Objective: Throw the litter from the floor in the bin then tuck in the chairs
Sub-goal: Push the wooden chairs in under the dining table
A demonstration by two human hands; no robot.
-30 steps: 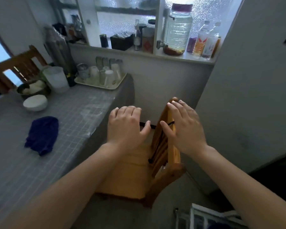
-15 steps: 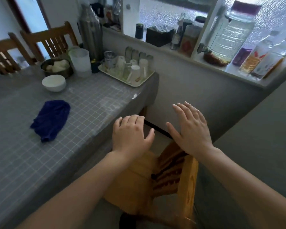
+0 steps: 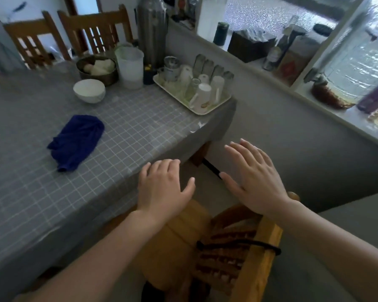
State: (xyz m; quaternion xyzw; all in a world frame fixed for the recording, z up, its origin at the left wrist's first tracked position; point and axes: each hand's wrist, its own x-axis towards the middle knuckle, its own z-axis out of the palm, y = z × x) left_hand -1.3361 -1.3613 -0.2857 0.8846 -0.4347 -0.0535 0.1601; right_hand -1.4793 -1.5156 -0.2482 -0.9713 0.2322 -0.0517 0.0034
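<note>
Hands [image 3: 207, 184] lifted off chair [image 3: 234, 249] since a second ago, both spread, empty, above seat.

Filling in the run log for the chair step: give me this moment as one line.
step: tuck chair | left hand: open, empty | right hand: open, empty | chair: seat partly under table

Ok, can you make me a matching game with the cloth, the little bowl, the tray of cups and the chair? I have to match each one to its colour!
Things:
1. cloth
2. small bowl
3. tray of cups
4. chair under the hands

Colours:
A. orange-brown wood
B. pale cream
C. dark blue
D. white

Pairs: 1-C, 2-D, 3-B, 4-A
</note>
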